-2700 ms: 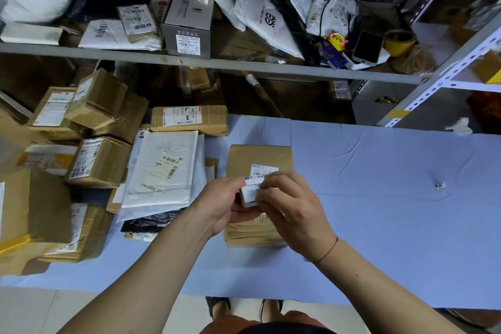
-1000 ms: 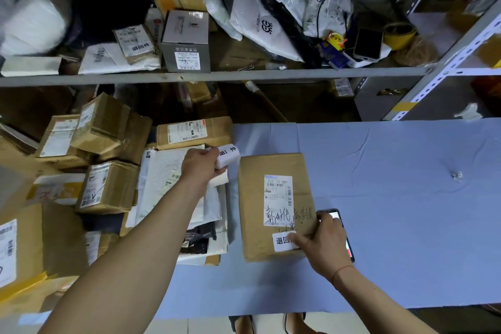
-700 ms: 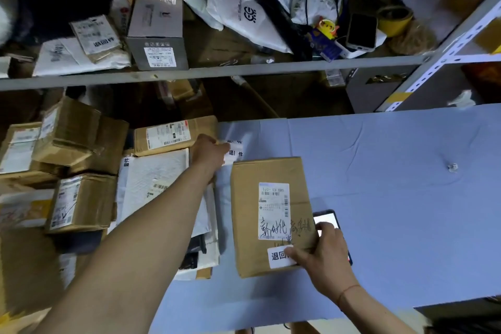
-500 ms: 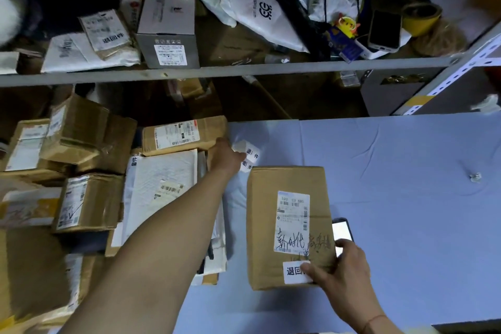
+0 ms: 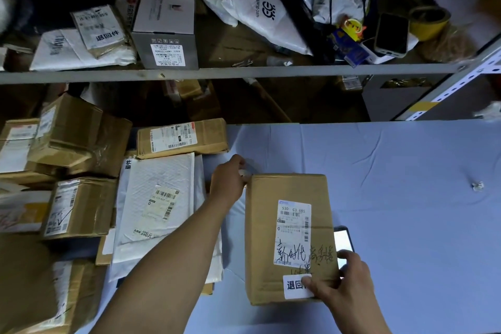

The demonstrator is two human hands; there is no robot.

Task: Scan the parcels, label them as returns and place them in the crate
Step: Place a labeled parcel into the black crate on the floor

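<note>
A brown cardboard parcel (image 5: 268,238) with a shipping label and handwriting lies on the blue-covered table (image 5: 406,198). A white return sticker (image 5: 291,287) sits at its near edge. My right hand (image 5: 344,290) grips the parcel's near right corner, thumb pressing the sticker, fingers over the right edge. A lit phone (image 5: 343,240) shows from under that edge. My left hand (image 5: 226,184) is at the parcel's far left corner, fingers curled round a small white label roll (image 5: 244,174), mostly hidden. No crate is in view.
Several cardboard parcels and a white bubble mailer (image 5: 157,198) are piled at the table's left. A metal shelf (image 5: 244,72) crosses above with a grey box (image 5: 165,27), poly bags, a dark phone (image 5: 391,34) and a tape roll (image 5: 428,22). A paper scrap (image 5: 477,186) lies far right.
Both hands peeled a sticker earlier; it is now stuck on the parcel under my right thumb. My left hand carried the label roll left, then back to the parcel's far corner.
</note>
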